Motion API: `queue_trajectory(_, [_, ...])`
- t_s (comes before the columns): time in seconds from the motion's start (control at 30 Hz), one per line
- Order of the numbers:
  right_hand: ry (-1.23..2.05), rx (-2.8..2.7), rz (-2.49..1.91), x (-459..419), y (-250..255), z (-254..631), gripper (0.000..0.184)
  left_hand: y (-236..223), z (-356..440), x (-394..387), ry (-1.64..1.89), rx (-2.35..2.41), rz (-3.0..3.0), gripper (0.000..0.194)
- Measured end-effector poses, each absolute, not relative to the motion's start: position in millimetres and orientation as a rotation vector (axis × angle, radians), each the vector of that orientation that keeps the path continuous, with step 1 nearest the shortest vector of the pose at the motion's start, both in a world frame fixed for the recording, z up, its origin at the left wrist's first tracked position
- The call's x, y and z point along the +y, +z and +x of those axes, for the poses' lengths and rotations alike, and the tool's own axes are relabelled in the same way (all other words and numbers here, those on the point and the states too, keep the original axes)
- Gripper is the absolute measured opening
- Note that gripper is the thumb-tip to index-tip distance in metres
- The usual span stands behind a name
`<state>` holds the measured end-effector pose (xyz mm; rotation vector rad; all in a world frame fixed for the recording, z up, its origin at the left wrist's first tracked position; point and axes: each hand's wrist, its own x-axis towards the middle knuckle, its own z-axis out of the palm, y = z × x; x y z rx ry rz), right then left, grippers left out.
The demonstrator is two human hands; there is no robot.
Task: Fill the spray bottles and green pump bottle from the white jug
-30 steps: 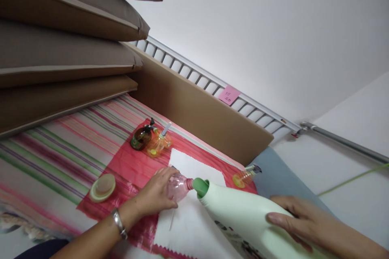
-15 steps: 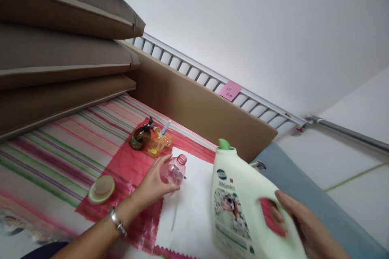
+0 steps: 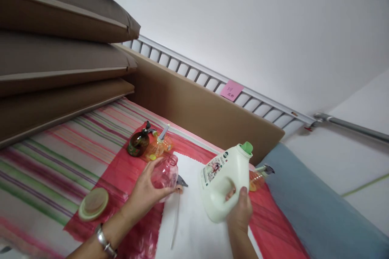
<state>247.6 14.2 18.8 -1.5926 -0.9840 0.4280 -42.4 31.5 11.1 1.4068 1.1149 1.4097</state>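
Observation:
My left hand [image 3: 146, 192] grips a small clear pink bottle [image 3: 164, 174], upright and uncapped, at the edge of a white cloth [image 3: 194, 218]. My right hand [image 3: 240, 210] holds a large white detergent jug [image 3: 223, 180] by its handle; its green spout [image 3: 246, 147] points up and to the right. A pump head with a long thin tube [image 3: 179, 198] lies on the white cloth between the two bottles. A pale green cap [image 3: 93, 203] lies on the red mat [image 3: 121, 170] to the left of my wrist.
A brown pump bottle [image 3: 138, 142] and an orange one [image 3: 158, 147] lie at the mat's far side. Another orange spray bottle [image 3: 258, 178] sits behind the jug. Brown cushions [image 3: 60, 48] are stacked at left; a cardboard panel [image 3: 197, 113] and white rail [image 3: 212, 79] stand behind.
The jug was tipped with its spout at the pink bottle's mouth; my right hand has pulled it back, turned it upright and now grips its handle. The pink bottle stands upright.

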Motion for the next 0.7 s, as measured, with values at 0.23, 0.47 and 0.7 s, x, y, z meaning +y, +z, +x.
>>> queue_trajectory(0.23, [0.437, -0.953, -1.617, 5.7, 10.5, 250.9, 0.048, 9.5, -38.7, 37.1, 1.422, 1.165, 1.414, 0.075])
queue_trajectory(0.47, [0.093, -0.86, -1.759, -44.2, 30.0, 236.3, 0.051, 1.7, -39.1, 38.1, 1.441, 1.172, 1.427, 0.074])
queue_trajectory(0.7, [0.817, -1.244, -1.842, -0.9, 12.2, 160.2, 0.034, 3.8, -40.6, 35.3, 1.465, 1.175, 1.436, 0.074])
